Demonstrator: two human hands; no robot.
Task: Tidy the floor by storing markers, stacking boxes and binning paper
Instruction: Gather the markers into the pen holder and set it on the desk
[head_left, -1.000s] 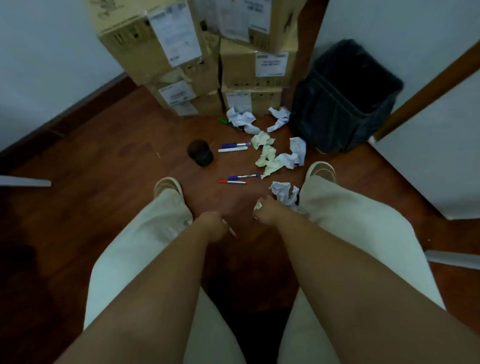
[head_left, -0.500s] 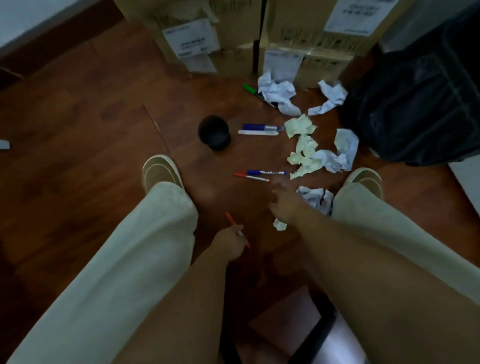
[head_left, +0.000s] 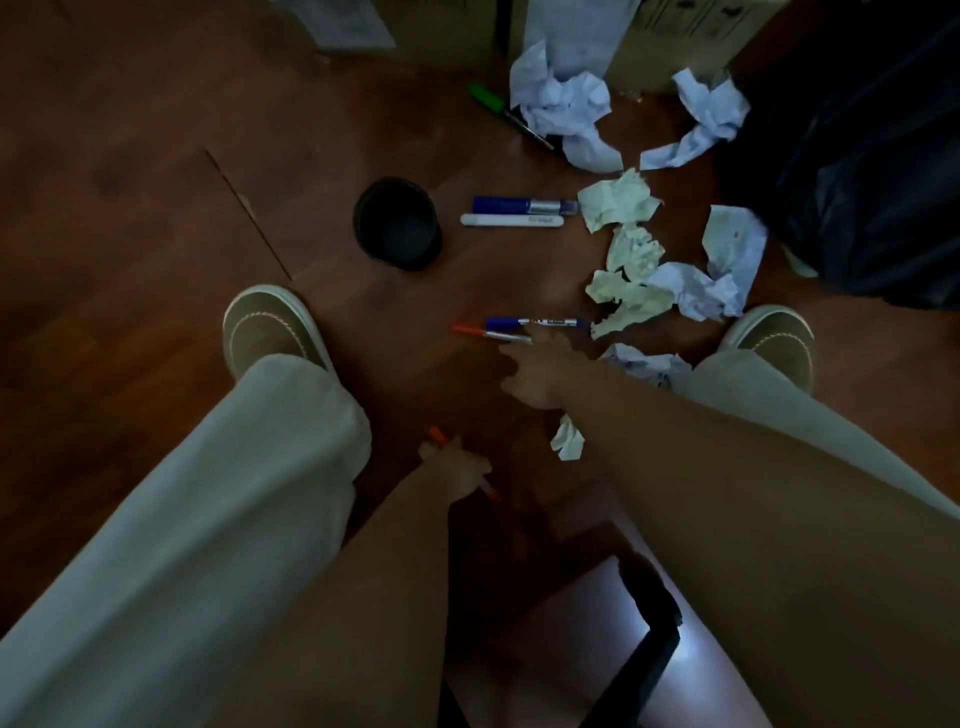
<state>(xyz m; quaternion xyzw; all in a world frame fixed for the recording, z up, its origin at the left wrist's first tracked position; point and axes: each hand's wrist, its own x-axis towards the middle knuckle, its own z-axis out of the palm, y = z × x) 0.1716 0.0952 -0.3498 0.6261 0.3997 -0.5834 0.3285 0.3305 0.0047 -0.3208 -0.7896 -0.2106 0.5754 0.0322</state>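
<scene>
Left hand (head_left: 460, 470) is closed around an orange marker (head_left: 440, 435), well short of the black cup (head_left: 397, 223). Right hand (head_left: 540, 369) is spread open, fingertips at the red pen (head_left: 475, 331) and blue marker (head_left: 537, 323), just nearer than the cup. Risk: a flat-fingered pinch may roll either one away; crumpled paper (head_left: 631, 301) beside them may snag.

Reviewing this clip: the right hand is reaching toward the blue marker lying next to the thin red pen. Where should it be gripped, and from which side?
Probably at mid-barrel, pinched from above. The blue marker lies flat on the floor, running left-right, with the thin red pen close along its near side and crumpled paper at its right end. The right hand already hovers over the barrel's right half, so fingers straddling the barrel suit best.
</scene>
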